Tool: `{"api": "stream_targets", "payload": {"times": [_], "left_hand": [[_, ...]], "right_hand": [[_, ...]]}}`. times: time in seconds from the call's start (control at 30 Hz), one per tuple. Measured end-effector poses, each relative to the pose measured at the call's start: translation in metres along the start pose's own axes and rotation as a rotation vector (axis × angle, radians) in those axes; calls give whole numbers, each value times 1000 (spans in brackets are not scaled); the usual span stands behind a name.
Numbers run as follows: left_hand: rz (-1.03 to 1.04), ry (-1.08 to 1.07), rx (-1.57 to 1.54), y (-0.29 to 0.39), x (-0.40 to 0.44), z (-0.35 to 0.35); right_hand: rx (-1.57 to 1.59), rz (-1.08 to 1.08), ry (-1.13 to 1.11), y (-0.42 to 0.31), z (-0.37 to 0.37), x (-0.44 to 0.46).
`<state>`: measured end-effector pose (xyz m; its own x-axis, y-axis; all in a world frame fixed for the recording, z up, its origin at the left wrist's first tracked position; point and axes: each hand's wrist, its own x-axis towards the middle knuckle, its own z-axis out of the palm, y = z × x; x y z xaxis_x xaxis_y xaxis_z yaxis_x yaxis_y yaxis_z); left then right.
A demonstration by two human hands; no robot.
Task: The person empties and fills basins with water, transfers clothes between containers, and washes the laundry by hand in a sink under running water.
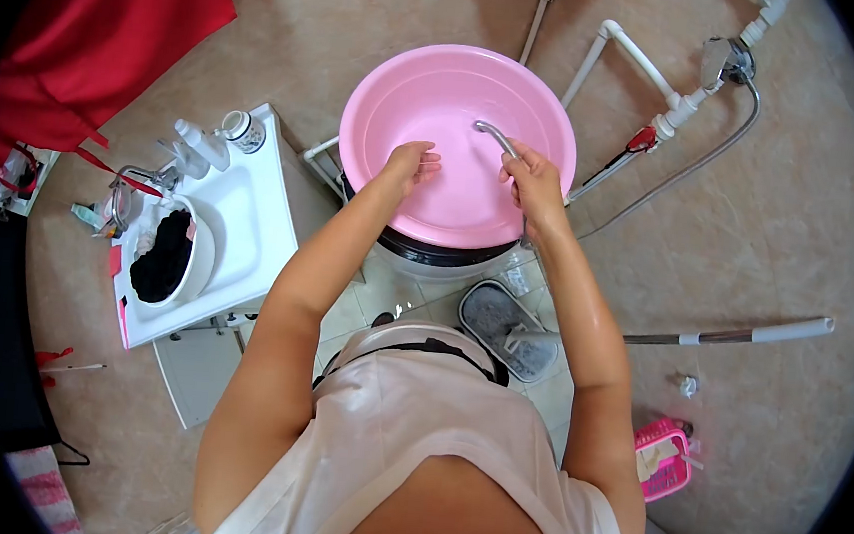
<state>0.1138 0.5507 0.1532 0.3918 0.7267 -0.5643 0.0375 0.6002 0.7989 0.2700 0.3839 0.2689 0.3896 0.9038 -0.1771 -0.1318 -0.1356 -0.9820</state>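
Note:
A large round pink basin (463, 69) sits on top of a dark-rimmed tub (438, 255) in front of me. My right hand (536, 185) is closed around a curved metal spout (497, 137), whose end points over the basin's inside. Over the left part of the basin, my left hand (412, 165) has its fingers apart and holds nothing. Whether water runs from the spout is too small to tell.
At the left, a white sink (241, 202) bears bottles (203, 144) and a white bowl (202, 261) with dark cloth (162, 261). White pipes (644, 63) and a hose stand right. Near my feet are a grey-lined tray (493, 317), a mop pole (722, 337) and a pink basket (662, 461).

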Motion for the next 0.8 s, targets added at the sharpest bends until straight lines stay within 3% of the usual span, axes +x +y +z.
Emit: {"api": "stream_targets", "payload": {"times": [0.17, 0.3, 0.4, 0.5, 0.6, 0.7, 0.8], "left_hand": [[-14, 96, -49, -3, 46, -18], [-76, 124, -69, -12, 70, -37], [-132, 72, 75, -14, 73, -46], [-60, 51, 502, -5, 70, -42], [525, 5, 1353, 3, 69, -61], [623, 76, 1493, 26, 30, -68], [877, 165, 1497, 39, 11, -82]], "right_hand": [[-133, -117, -46, -14, 25, -24], [-212, -81, -58, -24, 29, -42], [-245, -128, -65, -31, 32, -47], [-310, -223, -63, -37, 40, -39], [-407, -368, -31, -44, 55, -17], [-530, -519, 100, -45, 65, 13], [-691, -577, 292, -48, 66, 36]]}}
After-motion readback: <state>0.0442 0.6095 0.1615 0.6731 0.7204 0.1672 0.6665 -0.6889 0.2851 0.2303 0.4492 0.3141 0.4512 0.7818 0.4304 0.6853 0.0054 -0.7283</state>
